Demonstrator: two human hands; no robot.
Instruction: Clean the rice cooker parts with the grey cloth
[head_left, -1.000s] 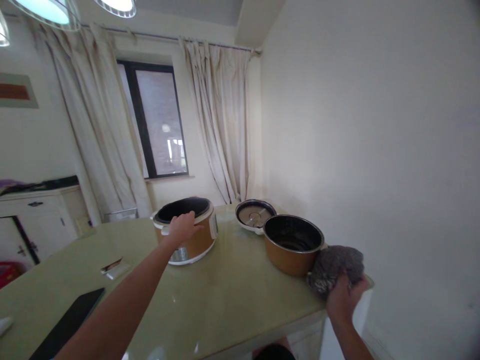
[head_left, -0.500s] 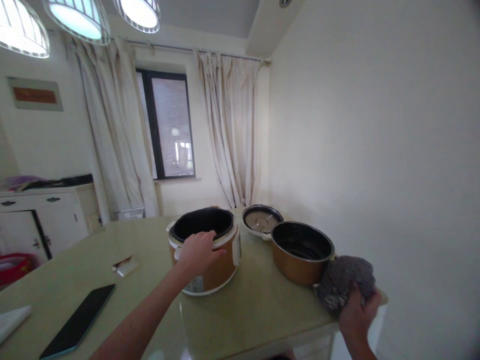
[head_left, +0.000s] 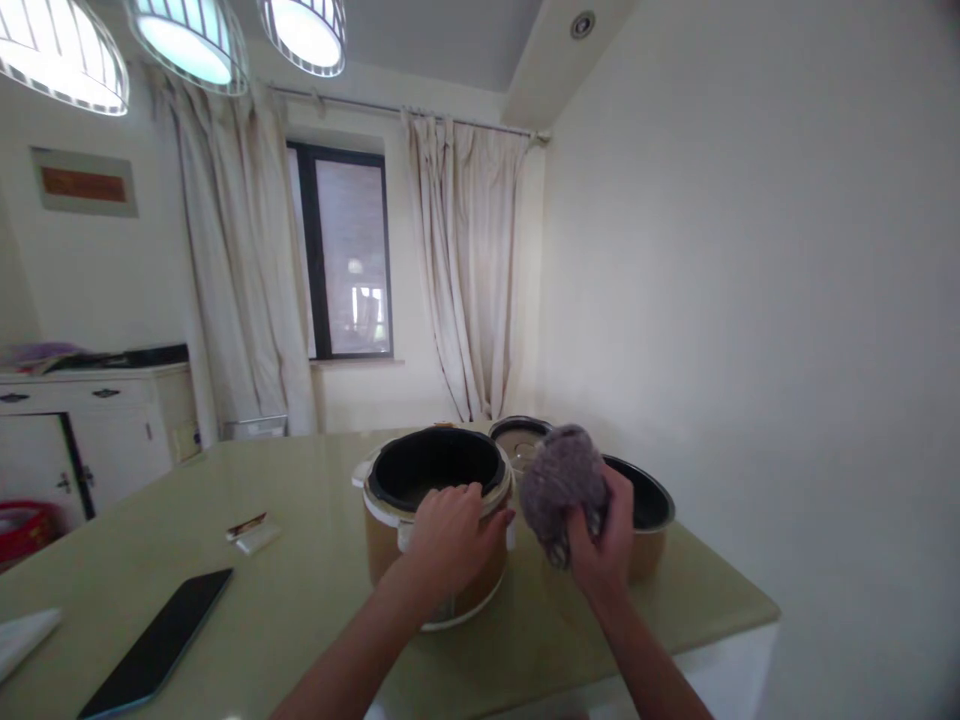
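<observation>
A gold rice cooker body (head_left: 390,545) with a black hollow inside stands on the pale green table (head_left: 300,580). My left hand (head_left: 450,535) grips its near rim, fingers curled over the edge. My right hand (head_left: 600,545) is closed on a bunched grey cloth (head_left: 561,480), held in the air just right of the cooker. Behind the cloth sits the gold inner pot (head_left: 651,520), partly hidden by my hand. The cooker lid (head_left: 517,435) lies further back, only its far edge showing.
A black phone (head_left: 161,640) lies near the front left of the table, with a small wrapper (head_left: 251,530) beyond it and a white sheet (head_left: 22,640) at the left edge. A white cabinet (head_left: 97,425) and curtained window stand behind. A wall runs close on the right.
My right hand lifted the grey cloth from the table's right corner up and left, beside the cooker. The cooker has come nearer to me under my left hand.
</observation>
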